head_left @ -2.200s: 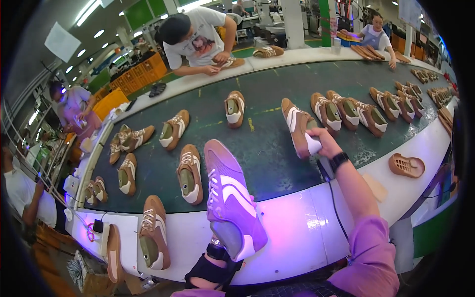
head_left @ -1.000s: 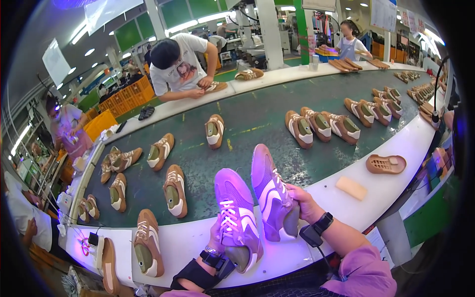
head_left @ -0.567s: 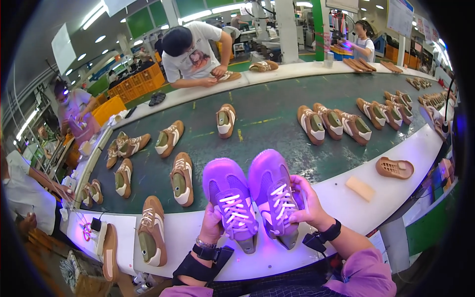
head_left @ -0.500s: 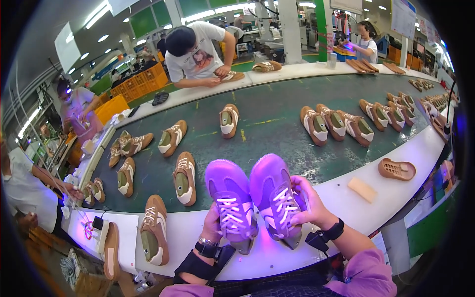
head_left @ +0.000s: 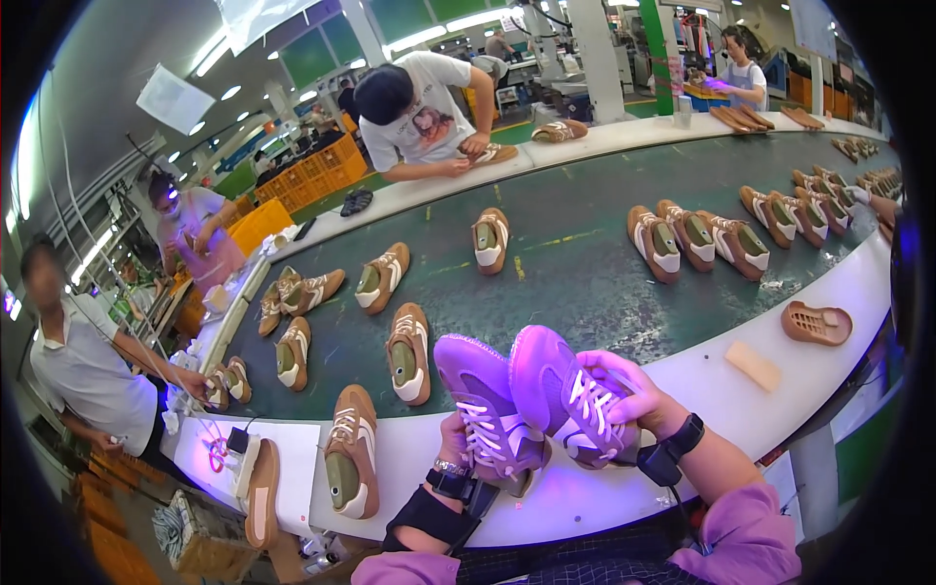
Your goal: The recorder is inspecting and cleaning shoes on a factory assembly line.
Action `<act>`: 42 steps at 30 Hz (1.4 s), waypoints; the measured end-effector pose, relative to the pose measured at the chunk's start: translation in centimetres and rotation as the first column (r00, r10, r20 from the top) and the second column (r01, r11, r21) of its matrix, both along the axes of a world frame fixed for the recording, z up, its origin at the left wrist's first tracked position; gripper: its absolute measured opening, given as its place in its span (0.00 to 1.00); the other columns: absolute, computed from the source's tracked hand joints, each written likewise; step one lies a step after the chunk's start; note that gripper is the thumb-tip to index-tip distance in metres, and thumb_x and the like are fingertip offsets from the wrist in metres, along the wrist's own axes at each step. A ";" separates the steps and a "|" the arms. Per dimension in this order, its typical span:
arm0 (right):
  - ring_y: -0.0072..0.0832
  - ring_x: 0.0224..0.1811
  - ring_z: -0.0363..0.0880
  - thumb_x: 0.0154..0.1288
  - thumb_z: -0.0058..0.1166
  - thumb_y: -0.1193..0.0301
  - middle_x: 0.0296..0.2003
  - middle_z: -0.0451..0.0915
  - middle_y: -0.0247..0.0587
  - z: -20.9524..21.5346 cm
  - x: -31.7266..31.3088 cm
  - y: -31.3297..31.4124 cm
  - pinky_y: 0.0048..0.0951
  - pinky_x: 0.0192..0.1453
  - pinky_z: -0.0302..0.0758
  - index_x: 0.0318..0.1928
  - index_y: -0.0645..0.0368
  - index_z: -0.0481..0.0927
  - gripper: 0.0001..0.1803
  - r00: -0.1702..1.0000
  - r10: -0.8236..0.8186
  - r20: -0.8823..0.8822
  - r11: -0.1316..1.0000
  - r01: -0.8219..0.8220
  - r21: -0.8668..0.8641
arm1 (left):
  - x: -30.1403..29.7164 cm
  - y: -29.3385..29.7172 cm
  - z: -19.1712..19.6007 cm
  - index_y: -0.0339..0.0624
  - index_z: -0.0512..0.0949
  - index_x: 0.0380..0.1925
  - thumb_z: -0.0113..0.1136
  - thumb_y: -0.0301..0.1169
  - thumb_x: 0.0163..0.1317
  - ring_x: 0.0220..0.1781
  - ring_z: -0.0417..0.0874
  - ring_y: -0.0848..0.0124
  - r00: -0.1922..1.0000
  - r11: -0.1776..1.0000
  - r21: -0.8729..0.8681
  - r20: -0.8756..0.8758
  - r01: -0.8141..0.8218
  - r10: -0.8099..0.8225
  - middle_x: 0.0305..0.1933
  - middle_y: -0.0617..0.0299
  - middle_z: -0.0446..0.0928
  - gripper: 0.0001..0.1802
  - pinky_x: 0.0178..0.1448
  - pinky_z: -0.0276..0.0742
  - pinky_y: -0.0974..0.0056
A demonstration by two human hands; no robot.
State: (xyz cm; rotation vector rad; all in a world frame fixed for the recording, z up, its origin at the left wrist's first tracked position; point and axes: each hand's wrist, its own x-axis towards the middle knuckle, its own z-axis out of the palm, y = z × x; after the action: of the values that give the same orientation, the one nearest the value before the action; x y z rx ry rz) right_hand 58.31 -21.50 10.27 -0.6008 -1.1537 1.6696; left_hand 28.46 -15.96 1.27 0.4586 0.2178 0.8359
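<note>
Two hands, left hand (head_left: 454,441) and right hand (head_left: 636,398), hold two purple-lit shoes (head_left: 531,402).

Two purple-lit sneakers (head_left: 531,405) in hand, one loose sole (head_left: 817,323), one tan block (head_left: 753,366), perhaps four people.
</note>
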 end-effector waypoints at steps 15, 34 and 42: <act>0.30 0.57 0.70 0.32 0.74 0.69 0.53 0.70 0.42 -0.9 1.4 -0.2 0.31 0.64 0.64 0.61 0.65 0.60 0.52 0.985 -0.167 0.052 0.980 0.160 0.120 | 1.5 -1.1 1.0 0.39 0.70 0.51 0.68 0.42 0.51 0.40 0.83 0.65 0.995 0.982 0.183 -0.087 -0.036 0.053 0.42 0.55 0.78 0.31 0.43 0.82 0.61; 0.34 0.58 0.71 0.57 0.57 0.52 0.57 0.71 0.47 -4.0 1.6 -1.1 0.36 0.67 0.64 0.63 0.64 0.61 0.41 0.982 -0.021 -0.189 0.954 -0.037 -0.298 | 5.9 -1.9 1.4 0.37 0.63 0.61 0.65 0.48 0.54 0.58 0.75 0.62 0.988 0.990 0.073 -0.084 -0.123 0.129 0.56 0.54 0.73 0.40 0.63 0.70 0.56; 0.32 0.57 0.73 0.63 0.53 0.55 0.55 0.73 0.43 -4.1 3.8 0.5 0.36 0.65 0.68 0.61 0.59 0.64 0.31 0.929 -0.236 -0.285 0.950 0.159 -0.269 | 7.3 -1.5 2.6 0.41 0.65 0.59 0.56 0.39 0.62 0.58 0.75 0.61 0.930 0.928 -0.085 0.030 -0.363 0.366 0.58 0.57 0.71 0.27 0.60 0.73 0.54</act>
State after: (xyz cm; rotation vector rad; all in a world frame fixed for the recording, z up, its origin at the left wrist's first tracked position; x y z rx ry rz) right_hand 62.10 -20.96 6.16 -0.5570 -0.6423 1.6682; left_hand 35.72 -17.51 3.89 0.3285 0.2984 1.1975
